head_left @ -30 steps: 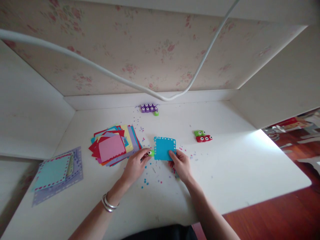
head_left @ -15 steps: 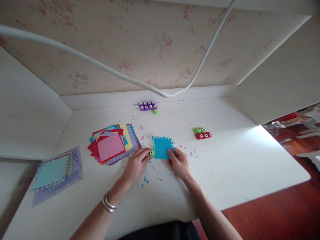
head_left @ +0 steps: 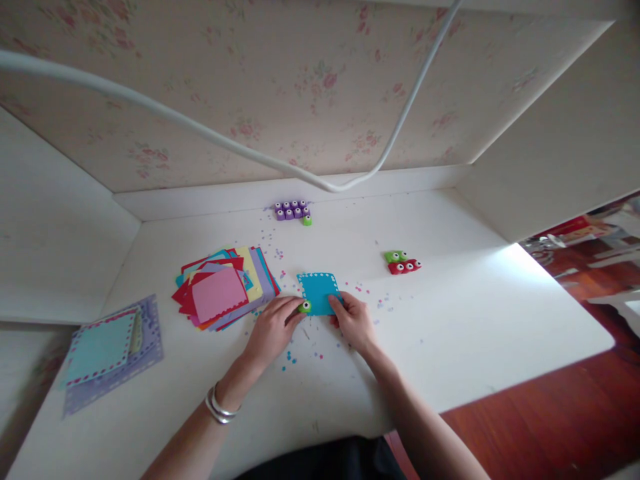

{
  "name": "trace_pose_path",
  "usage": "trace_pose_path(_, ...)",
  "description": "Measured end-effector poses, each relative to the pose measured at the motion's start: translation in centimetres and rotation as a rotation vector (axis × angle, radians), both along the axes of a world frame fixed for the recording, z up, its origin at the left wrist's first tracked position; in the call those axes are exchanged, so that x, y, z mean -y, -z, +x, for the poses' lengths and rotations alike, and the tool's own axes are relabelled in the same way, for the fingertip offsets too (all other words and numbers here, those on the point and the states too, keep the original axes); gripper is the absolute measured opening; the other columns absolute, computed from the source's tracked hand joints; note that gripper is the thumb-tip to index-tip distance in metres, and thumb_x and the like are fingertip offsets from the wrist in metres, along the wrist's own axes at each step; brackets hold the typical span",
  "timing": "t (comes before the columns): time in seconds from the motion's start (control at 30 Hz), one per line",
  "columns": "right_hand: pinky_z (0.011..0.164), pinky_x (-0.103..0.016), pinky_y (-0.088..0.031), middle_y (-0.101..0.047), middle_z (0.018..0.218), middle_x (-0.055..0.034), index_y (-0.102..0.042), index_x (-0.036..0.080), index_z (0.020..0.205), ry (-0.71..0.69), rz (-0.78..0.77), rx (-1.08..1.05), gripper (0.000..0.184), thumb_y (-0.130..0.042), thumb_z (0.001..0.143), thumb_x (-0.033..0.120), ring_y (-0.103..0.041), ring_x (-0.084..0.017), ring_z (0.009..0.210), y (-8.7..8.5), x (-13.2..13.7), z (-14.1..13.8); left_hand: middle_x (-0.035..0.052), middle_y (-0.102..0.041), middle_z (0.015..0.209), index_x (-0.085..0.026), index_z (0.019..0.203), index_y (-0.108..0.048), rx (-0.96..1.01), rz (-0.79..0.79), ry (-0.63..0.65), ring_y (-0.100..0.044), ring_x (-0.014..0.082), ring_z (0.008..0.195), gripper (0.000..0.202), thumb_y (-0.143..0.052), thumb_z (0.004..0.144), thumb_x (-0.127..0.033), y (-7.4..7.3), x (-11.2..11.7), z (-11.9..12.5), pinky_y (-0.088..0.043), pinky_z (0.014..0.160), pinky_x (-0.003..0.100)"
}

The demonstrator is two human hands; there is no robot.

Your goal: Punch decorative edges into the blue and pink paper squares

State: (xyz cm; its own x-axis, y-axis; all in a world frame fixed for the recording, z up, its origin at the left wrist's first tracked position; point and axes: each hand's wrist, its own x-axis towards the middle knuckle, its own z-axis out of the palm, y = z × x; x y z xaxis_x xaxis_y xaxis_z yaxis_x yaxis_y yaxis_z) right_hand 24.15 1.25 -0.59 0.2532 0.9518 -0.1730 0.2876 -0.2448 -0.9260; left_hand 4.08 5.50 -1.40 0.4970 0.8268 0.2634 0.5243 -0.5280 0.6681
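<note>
Left hand (head_left: pixel 273 328) pinches green punch (head_left: pixel 305 306) at blue card (head_left: pixel 317 291) corner; right hand (head_left: pixel 351 321) pinches card edge on tabletop (head_left: pixel 450 320).

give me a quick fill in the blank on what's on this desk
The left hand pinches a small ____ punch against the paper's edge.
The right hand holds a ____ paper square.
The cluster of punches near the back wall is mostly ____.
Missing words: green, blue, purple.
</note>
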Motion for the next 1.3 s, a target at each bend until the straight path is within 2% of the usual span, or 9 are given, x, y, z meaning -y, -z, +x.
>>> trace_pose_path(0.23,0.048,-0.023,-0.038,-0.061,0.053,0.0007,-0.061,0.020,0.076,-0.002,-0.019,0.065,0.035,-0.047,0.092,0.047,-0.055,-0.013,0.048,0.33,-0.10,-0.06,0.0059,-0.067,0.109,-0.023,0.116,-0.060,0.004,0.027,0.012,-0.062,0.0213,0.103,0.026,-0.060,0.090,-0.026,-0.02,-0.02,-0.01,-0.051,0.093,0.040)
trace_pose_path(1.3,0.049,-0.023,-0.037,-0.060,0.053,0.0009,-0.057,0.019,0.069,-0.027,-0.048,0.058,0.036,-0.046,0.092,0.045,-0.054,-0.012,0.048,0.12,-0.32,0.23,0.0058,-0.067,0.108,-0.023,0.115,-0.061,0.009,0.057,0.013,-0.063,0.0208,0.103,0.025,-0.060,0.090,-0.025,0.00,-0.01,-0.11,-0.052,0.093,0.038)
